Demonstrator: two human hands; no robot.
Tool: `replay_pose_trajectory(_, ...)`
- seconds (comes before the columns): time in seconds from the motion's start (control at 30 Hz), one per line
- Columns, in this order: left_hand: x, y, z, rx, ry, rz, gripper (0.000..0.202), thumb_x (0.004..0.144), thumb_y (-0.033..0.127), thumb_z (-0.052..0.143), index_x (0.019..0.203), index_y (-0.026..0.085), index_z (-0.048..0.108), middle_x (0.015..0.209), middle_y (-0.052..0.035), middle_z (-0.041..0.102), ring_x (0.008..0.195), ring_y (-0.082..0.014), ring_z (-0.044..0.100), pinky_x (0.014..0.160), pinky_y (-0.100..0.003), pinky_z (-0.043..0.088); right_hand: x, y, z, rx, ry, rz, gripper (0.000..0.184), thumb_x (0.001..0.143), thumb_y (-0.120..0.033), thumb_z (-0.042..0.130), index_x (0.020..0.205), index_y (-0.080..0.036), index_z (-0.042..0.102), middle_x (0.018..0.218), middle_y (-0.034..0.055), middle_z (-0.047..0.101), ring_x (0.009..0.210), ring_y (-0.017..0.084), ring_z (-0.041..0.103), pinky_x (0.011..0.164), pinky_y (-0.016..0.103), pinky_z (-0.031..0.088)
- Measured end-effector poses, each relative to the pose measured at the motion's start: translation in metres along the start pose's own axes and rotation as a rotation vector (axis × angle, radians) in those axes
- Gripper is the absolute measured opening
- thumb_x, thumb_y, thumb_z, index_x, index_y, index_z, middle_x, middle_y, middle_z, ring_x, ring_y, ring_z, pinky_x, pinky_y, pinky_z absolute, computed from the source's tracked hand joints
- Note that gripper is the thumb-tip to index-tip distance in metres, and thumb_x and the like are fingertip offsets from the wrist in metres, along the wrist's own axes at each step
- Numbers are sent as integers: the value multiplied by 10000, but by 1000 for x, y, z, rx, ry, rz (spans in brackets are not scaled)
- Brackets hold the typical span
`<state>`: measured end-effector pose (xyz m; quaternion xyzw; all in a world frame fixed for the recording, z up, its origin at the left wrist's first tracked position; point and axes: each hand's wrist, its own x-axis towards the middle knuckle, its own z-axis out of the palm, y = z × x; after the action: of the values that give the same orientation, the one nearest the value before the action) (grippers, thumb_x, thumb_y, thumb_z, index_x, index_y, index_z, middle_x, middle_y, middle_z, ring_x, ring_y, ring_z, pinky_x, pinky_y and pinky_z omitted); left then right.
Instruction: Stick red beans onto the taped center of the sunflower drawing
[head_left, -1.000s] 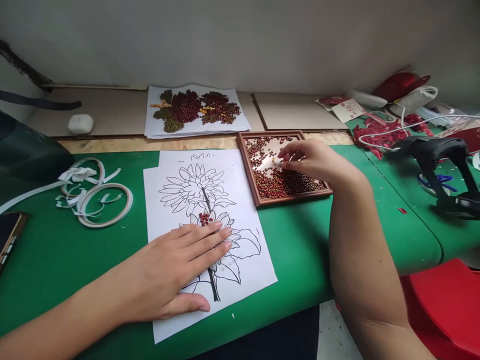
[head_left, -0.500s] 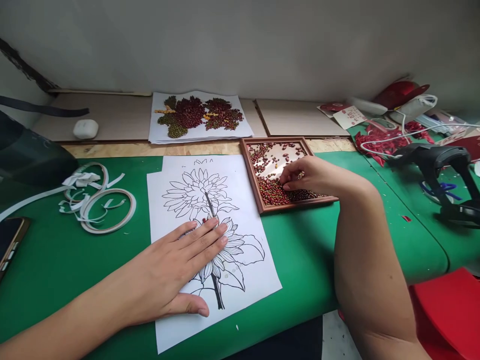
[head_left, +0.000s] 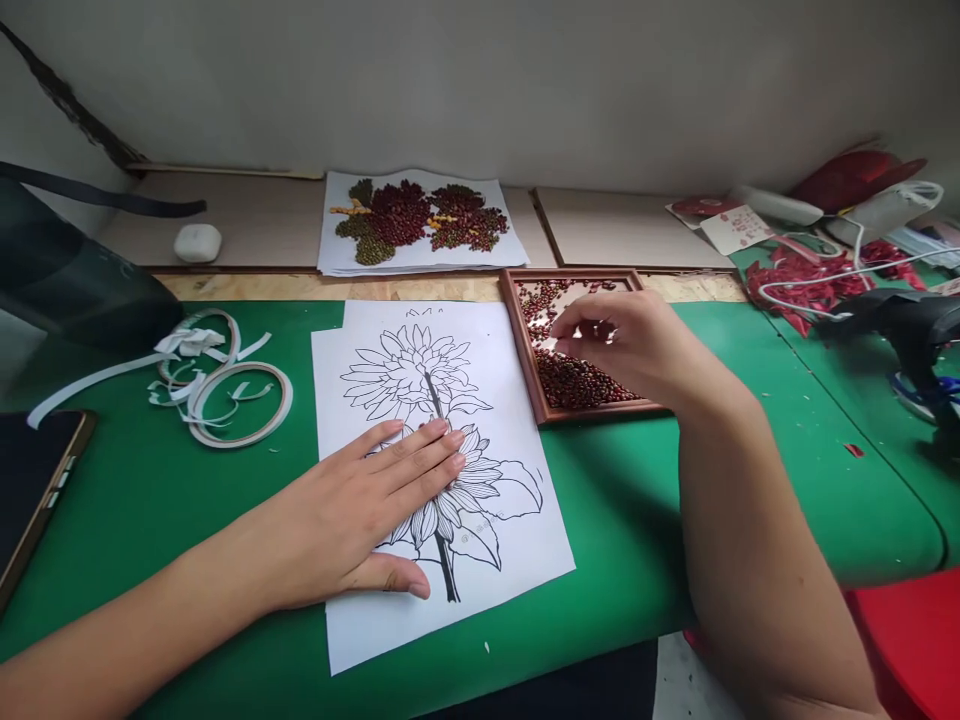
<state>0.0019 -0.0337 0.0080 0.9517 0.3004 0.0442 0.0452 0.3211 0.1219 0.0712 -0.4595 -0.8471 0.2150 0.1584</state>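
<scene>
My left hand [head_left: 375, 505] lies flat on a white sheet of paper [head_left: 379, 630], fingers stretched out over a black line drawing of flowers with leaves and a dark stem. Small dark red beads or beans peep out just beyond its fingertips. To the right, my right hand [head_left: 637, 335] hovers over a brown wooden frame [head_left: 529, 365], thumb and forefinger pinched together. Whatever is between those fingertips is too small to make out. Inside the frame, small red-brown beans [head_left: 574, 382] are heaped toward the near side and scattered thinly toward the back.
Bean-covered flower pictures [head_left: 405, 220] lie at the back. On the left are rolls of white tape [head_left: 241, 440], a phone [head_left: 37, 490], a white earbud case [head_left: 197, 243] and a dark bottle [head_left: 67, 270]. Red shreds [head_left: 799, 275], cables and a black stand [head_left: 900, 320] crowd the right.
My right hand has risen from among the beans and shifted slightly left within the frame's outline, still pinched. My left hand stays flat on the paper. The view has turned slightly left.
</scene>
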Motion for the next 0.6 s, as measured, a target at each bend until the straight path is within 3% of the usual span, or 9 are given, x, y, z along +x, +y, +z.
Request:
replay_pose_trajectory(0.17, 0, -9, -4, -73, 60, -48, 767, 1050, 680, 405, 1593, 139, 408, 1673, -88, 415, 1566, -289, 354, 1271, -461, 264, -10, -53, 30, 55, -157, -340, 107, 936, -123, 650, 896, -201, 712, 864, 18, 736, 740, 134, 637, 698, 274, 464)
replay_pose_trajectory(0.27, -2, -17, -10, -107, 160, -30, 463, 1076, 431, 532, 1437, 145, 584, 1517, -106, 603, 1440, -305, 517, 1174, -481, 406, -20, -74, 48, 79, -282, -466, 166, 996, -103, 588, 933, -188, 716, 847, 29, 722, 757, 140, 638, 693, 273, 461)
replay_pose_trajectory(0.4, -4, -24, -14, -106, 247, -49, 256, 1042, 262, 592, 1249, 146, 689, 1327, -104, 716, 1259, -289, 642, 1023, -456, 514, -25, -81, 64, -9, -371, -535, 199, 1014, -80, 547, 971, -153, 728, 809, 47, 691, 748, 158, 606, 656, 286, 449)
replay_pose_trajectory(0.6, -4, -26, -11, -141, 259, -56, 249, 1040, 228, 587, 1254, 157, 692, 1292, -87, 732, 1229, -271, 645, 984, -449, 538, -27, -82, 73, 0, -360, -544, 254, 994, -32, 543, 1062, -175, 742, 860, 40, 722, 784, 166, 642, 661, 295, 466)
